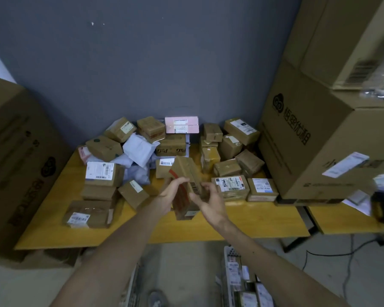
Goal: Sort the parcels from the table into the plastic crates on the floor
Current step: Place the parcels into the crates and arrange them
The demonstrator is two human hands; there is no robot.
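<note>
Fingers (181,180) of left hand (169,196) and right hand (211,202) curl round one brown parcel (184,169), tilted above the surface (242,220). Label check, I reckon; next I'd choose a crate (228,257) below and lower it in

"P&G" is printed twice on the side of a brown box (171,149) far in the middle of the pile. A flat parcel (230,185) right of centre has a white label with handwritten digits, roughly "9364". The large carton on the right (297,134) carries a black swirl logo and four Chinese characters running sideways. The large carton on the left (20,162) bears the same marks, blurred. The tall cardboard parcel (184,173) held over the table shows a barcode whose digits are unreadable.
</note>
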